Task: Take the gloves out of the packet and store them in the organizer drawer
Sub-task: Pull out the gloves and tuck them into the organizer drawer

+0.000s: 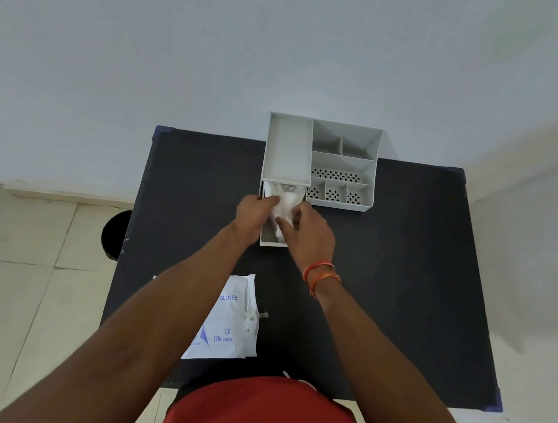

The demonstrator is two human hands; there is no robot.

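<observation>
Gloves (285,200): a thin, white, crumpled bundle lying in the pulled-out organizer drawer (272,243), mostly toward its far end under the organizer's upper tray.
Organizer (342,164): a grey compartmented unit at the far edge of the black bench (401,276); its drawer is slid out toward the person.
Packet (224,322): flat white sleeve printed "GLOVES" and "100 PIECES", lying on the near left of the bench, partly under the left forearm, well apart from the drawer.
Left hand (253,208): at the drawer's left side, its grip closed on the edge of the glove bundle.
Right hand (310,230): over the drawer's right side, fingers curled down onto the gloves; grip pinched on the thin material, thumb on the near part of the bundle.
Handling: the gloves look very light, limp and slippery, with no stiffness to hold a shape; they are likely to spring up or trail over the drawer wall.
Where to hold: best pressed flat from above with spread fingers, or pinched at the bundle's edges, tucking loose ends inside the walls.
Step in hand: settling the gloves into the drawer; the drawer is not yet shut.
Risk: a loose fold catching when the drawer slides in.
</observation>
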